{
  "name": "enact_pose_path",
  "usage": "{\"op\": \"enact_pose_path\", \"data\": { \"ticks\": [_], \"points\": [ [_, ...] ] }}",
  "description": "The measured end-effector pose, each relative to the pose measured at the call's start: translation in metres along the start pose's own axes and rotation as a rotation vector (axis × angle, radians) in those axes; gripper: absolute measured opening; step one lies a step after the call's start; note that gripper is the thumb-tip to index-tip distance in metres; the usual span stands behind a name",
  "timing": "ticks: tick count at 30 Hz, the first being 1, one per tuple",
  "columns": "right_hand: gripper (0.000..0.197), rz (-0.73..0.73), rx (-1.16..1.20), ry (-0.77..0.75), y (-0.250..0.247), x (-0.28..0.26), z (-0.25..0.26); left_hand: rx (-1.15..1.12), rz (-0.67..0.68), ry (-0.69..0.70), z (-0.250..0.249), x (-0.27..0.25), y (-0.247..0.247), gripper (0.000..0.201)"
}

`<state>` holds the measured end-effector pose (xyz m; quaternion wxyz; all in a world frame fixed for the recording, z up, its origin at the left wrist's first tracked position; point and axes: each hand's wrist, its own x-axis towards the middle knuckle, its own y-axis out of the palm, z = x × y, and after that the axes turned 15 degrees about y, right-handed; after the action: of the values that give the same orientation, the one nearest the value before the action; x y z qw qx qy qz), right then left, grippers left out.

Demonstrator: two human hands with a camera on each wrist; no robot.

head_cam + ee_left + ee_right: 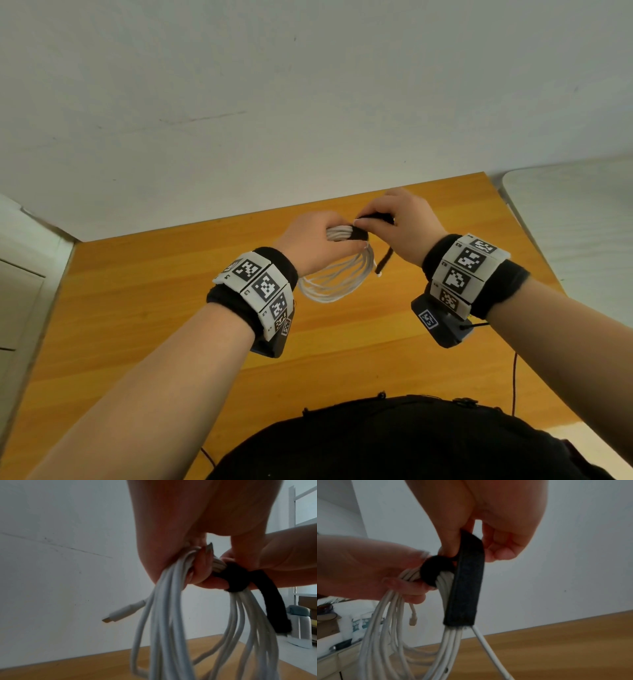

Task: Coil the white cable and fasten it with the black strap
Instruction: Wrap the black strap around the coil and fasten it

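The coiled white cable point(337, 277) hangs above the wooden table point(137, 308), bunched at its top inside the curled fingers of the left hand point(317, 240). The black strap point(465, 577) is wrapped round that bunch just beside those fingers; the right hand point(397, 222) pinches the strap, whose free tail dangles down.

Cable point(388, 635) loops' lower ends leave both wrist views.
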<state>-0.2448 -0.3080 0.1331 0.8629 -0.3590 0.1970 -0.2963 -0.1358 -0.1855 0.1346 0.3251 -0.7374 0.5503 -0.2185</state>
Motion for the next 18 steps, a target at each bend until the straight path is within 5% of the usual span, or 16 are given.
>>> {"op": "enact_pose_path", "data": {
  "ticks": [5,9,13,18],
  "points": [
    [0.02,0.023,0.05,0.065,0.002,0.002,-0.005,-0.023,-0.083,0.008,0.004,-0.003,0.002,0.028],
    [0.048,-0.148,0.011,0.137,0.006,0.004,-0.009,-0.049,-0.09,0.009,0.006,-0.003,0.001,0.026],
    [0.033,-0.273,-0.017,0.066,0.008,-0.001,-0.003,-0.093,-0.085,-0.003,0.005,-0.002,0.002,0.023],
    [0.018,-0.124,-0.016,0.003,0.009,-0.002,0.002,-0.152,-0.126,-0.014,0.003,-0.002,0.005,0.024]
  ]
}}
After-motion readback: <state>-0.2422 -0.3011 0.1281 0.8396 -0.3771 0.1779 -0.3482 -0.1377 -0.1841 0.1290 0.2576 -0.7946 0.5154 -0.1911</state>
